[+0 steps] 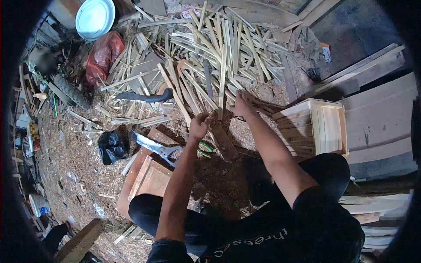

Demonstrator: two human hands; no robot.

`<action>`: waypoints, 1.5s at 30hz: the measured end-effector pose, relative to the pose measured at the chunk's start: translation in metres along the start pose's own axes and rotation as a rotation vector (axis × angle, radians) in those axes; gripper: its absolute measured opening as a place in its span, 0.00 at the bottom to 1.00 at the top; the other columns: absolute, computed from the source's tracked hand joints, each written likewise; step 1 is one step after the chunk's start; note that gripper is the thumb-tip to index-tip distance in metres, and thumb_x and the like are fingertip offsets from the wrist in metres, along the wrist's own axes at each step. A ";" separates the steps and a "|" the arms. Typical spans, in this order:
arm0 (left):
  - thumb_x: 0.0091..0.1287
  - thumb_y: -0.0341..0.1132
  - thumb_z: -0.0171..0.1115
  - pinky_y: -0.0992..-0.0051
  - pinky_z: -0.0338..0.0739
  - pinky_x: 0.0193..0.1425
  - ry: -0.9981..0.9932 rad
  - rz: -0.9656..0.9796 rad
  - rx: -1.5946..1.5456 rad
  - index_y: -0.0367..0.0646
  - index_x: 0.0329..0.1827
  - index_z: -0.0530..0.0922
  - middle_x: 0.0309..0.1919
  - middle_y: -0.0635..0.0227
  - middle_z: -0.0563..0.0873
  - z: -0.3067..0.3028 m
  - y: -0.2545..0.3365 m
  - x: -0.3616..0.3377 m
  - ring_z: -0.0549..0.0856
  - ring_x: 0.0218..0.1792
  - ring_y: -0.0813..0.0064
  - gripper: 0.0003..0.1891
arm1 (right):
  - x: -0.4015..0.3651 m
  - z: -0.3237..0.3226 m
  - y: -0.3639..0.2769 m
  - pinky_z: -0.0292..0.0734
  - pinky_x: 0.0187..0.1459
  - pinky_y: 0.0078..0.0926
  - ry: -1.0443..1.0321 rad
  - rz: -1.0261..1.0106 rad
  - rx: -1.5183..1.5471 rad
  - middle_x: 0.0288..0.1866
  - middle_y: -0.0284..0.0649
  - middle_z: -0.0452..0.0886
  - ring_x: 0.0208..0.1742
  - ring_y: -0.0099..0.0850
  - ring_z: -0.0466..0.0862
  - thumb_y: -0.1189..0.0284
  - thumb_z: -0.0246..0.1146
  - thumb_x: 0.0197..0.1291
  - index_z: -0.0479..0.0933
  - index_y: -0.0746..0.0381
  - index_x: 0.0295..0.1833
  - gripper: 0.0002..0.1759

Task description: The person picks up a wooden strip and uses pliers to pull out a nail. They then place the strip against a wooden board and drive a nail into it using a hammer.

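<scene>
My left hand (199,126) is low over the front of the wood pile, its fingers curled in. Whether it grips anything is hidden. My right hand (241,106) reaches over the pile's near right side with bent fingers, and what they hold, if anything, is too small to make out. Between the two hands lies the lower end of a long pale wooden strip (223,70). A flat brown board (224,143) is on the ground just below them. Green-handled pliers (205,149) rest near my left wrist.
Many loose strips (258,52) spread ahead. A handsaw (153,143) lies on a wooden box (153,177) at left, beside a black plastic bag (113,147). A slatted wooden crate (326,127) stands right. A dark-handled tool (147,96), red bag (103,57) and white basin (94,19) are farther off.
</scene>
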State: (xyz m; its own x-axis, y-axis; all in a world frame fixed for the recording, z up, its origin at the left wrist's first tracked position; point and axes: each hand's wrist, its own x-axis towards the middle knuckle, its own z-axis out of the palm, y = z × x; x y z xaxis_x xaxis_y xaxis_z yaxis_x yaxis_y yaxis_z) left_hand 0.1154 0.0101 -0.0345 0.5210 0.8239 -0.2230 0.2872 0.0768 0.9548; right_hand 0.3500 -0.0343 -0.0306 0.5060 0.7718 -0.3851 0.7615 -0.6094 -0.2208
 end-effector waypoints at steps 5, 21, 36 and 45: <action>0.70 0.36 0.59 0.75 0.74 0.51 -0.116 -0.060 -0.193 0.33 0.52 0.79 0.40 0.65 0.84 0.010 -0.007 0.005 0.81 0.44 0.77 0.15 | 0.020 0.013 0.007 0.59 0.71 0.50 0.036 -0.083 -0.159 0.75 0.56 0.52 0.76 0.52 0.53 0.60 0.70 0.54 0.62 0.65 0.69 0.41; 0.70 0.37 0.59 0.75 0.76 0.46 -0.104 -0.013 -0.181 0.33 0.52 0.79 0.39 0.64 0.85 0.038 -0.030 0.005 0.82 0.40 0.77 0.15 | -0.013 0.022 0.029 0.63 0.63 0.47 0.257 -0.202 -0.162 0.63 0.55 0.70 0.63 0.50 0.69 0.69 0.68 0.52 0.74 0.63 0.59 0.27; 0.71 0.36 0.58 0.76 0.73 0.48 -0.064 -0.005 -0.223 0.34 0.48 0.79 0.36 0.71 0.83 0.016 -0.020 -0.028 0.79 0.38 0.79 0.13 | 0.034 -0.015 0.058 0.76 0.47 0.37 -0.217 -0.261 0.199 0.43 0.52 0.84 0.46 0.41 0.83 0.68 0.63 0.55 0.81 0.64 0.47 0.16; 0.72 0.40 0.58 0.76 0.76 0.45 -0.031 0.017 -0.164 0.36 0.49 0.81 0.38 0.69 0.84 0.022 -0.008 -0.034 0.81 0.39 0.79 0.15 | -0.043 -0.063 -0.015 0.77 0.42 0.35 -0.217 0.074 1.016 0.46 0.42 0.83 0.45 0.33 0.80 0.71 0.55 0.68 0.77 0.69 0.53 0.15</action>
State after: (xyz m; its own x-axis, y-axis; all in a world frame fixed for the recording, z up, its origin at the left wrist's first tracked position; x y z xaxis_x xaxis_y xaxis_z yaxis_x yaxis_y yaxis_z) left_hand 0.1131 -0.0306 -0.0390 0.5497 0.8084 -0.2104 0.1446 0.1560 0.9771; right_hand 0.3422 -0.0467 0.0461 0.3769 0.7382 -0.5594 -0.0196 -0.5975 -0.8016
